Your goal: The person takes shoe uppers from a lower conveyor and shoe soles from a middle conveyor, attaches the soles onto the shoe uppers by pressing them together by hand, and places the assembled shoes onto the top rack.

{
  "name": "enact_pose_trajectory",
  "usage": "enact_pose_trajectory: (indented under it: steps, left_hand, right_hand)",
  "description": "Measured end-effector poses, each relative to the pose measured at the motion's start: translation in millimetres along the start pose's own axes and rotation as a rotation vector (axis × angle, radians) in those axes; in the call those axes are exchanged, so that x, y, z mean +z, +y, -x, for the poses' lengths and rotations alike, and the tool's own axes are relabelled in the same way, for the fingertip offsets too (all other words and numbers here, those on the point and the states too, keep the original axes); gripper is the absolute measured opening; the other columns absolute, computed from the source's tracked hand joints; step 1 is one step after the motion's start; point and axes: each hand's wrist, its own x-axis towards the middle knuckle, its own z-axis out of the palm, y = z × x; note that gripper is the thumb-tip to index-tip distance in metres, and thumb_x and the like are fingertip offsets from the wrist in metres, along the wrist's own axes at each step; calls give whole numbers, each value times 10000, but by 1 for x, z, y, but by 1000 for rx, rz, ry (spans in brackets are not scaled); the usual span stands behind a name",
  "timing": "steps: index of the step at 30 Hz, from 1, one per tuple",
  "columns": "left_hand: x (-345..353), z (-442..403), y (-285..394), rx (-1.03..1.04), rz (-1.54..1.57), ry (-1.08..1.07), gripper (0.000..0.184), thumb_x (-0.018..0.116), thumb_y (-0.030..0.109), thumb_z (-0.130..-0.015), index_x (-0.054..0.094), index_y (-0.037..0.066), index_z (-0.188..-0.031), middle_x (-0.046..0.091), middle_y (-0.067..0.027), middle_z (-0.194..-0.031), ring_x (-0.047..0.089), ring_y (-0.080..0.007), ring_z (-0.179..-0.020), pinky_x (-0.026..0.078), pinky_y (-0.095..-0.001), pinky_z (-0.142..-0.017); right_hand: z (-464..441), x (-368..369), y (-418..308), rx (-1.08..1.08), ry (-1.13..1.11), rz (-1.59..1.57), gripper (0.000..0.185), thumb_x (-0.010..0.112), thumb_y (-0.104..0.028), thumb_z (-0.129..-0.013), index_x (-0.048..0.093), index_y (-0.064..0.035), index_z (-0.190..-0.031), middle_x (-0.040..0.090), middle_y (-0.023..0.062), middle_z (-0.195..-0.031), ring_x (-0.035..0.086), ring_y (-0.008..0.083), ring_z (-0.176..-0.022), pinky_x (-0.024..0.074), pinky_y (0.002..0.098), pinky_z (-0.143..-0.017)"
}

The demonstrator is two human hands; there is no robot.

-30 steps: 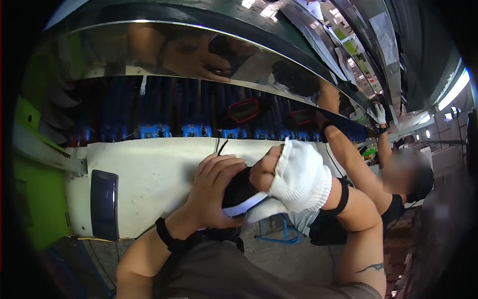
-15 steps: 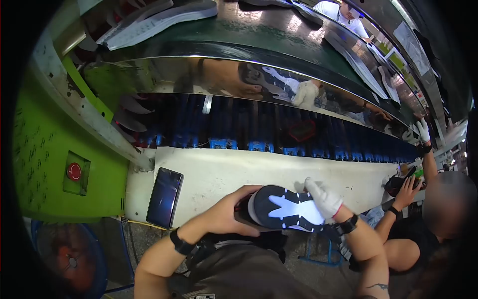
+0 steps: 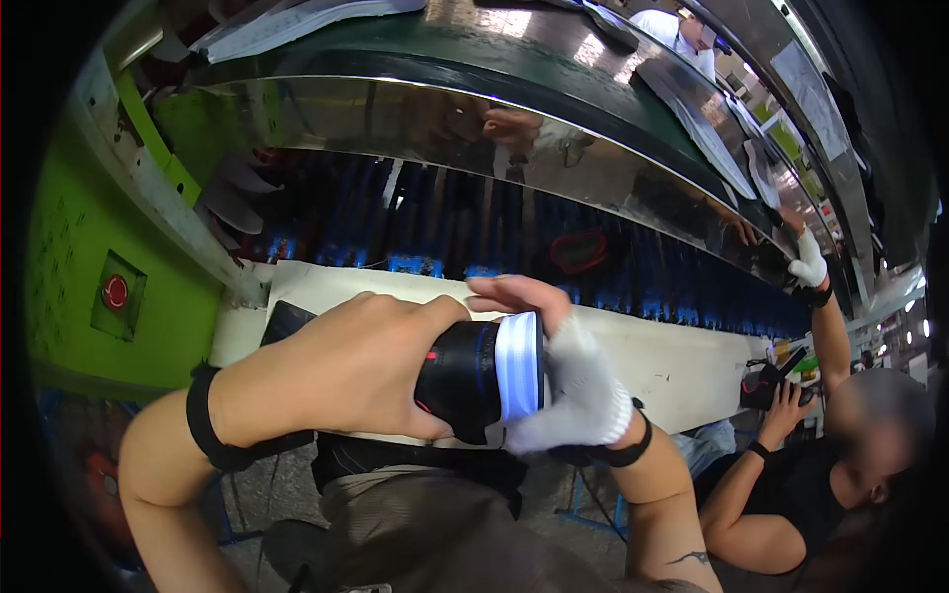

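Observation:
A black shoe (image 3: 460,381) with small red marks and a white sole edge (image 3: 516,368) is held between my hands, in front of my body. My left hand (image 3: 351,361), bare, is closed around the black upper, with its thumb along the near side. My right hand (image 3: 578,390), in a white glove with bare fingertips, curls around the sole side, fingers at the far edge and thumb at the near edge. The sole's bottom faces my right palm and is mostly hidden.
A phone (image 3: 287,321) lies on the white bench (image 3: 672,371), partly behind my left arm. Beyond run dark rollers (image 3: 435,222) carrying a red-edged dark piece (image 3: 578,254), and a raised belt with soles (image 3: 697,124). A red button (image 3: 116,292) sits left. A co-worker (image 3: 791,474) is at the right.
The shoe has turned from sole facing up to sole facing my right side. My right hand has moved from the end of the sole to wrap around its bottom.

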Motion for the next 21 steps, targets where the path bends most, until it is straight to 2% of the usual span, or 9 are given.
enact_pose_trajectory:
  steps: [1,3,6,7,9,12,16,19,21]
  left_hand:
    - [-1,-5,-3,-3,8,15,837,982,349,-601,624,7,-1275,757,-220,-989,747,-431,-900,596,-453,-807]
    - [-2,-10,-12,69,49,46,836,982,354,-609,621,11,-1281,753,-215,-910,749,-431,-846,601,-440,-775]
    - [-3,-12,-23,41,32,43,830,990,364,-604,618,-5,-1248,742,-220,-852,749,-426,-814,601,-440,-747]
    - [-1,-11,-26,57,15,42,827,993,366,-604,617,-9,-1238,740,-221,-845,749,-423,-807,600,-440,-739]
    - [-2,-14,-25,65,25,32,812,991,364,-610,617,-17,-1222,739,-220,-837,750,-421,-798,601,-438,-731]
    - [-8,-33,-10,95,-11,-35,783,987,360,-624,614,-40,-1185,737,-221,-825,752,-415,-785,602,-432,-720]
    - [-2,-60,1,221,-52,-61,710,967,324,-642,618,-103,-1088,735,-232,-806,753,-418,-762,608,-430,-700]
    - [8,-74,10,358,-4,-18,670,941,304,-652,623,-130,-1052,724,-240,-768,742,-425,-709,610,-430,-680]
    - [5,-77,20,363,-80,-94,679,933,326,-656,623,-130,-1053,716,-231,-739,740,-410,-692,607,-427,-679]
  right_hand:
    - [-7,1,-3,93,-55,35,1056,950,-309,-663,391,-35,-1517,517,188,-1494,514,304,-1401,404,448,-1197]
    - [-7,5,40,-91,146,-123,778,847,-237,-701,474,-60,-1360,589,153,-1358,564,268,-1288,425,419,-1146]
    - [-7,43,66,-274,500,-853,752,805,-446,-744,490,-89,-1327,550,121,-1237,559,280,-1182,455,447,-1089]
    - [-15,43,71,-344,525,-827,768,782,-517,-767,485,-95,-1335,532,116,-1186,539,259,-1129,452,422,-1059]
    - [-14,38,59,-230,468,-681,780,767,-468,-730,473,-92,-1346,498,114,-1201,517,242,-1118,423,397,-1073]
    - [-6,14,47,-36,324,-188,801,692,-349,-645,436,-77,-1354,450,119,-1279,480,237,-1167,342,360,-1113]
    - [8,-19,36,-10,285,43,751,675,-462,-796,435,-43,-1370,462,141,-1314,474,248,-1224,341,383,-1130]
    - [25,-39,14,49,241,163,667,652,-439,-915,453,-32,-1404,526,159,-1308,525,267,-1215,390,404,-1100]
    - [32,-42,-23,278,131,408,552,629,-340,-982,486,-29,-1415,607,169,-1253,597,284,-1135,452,413,-1042]
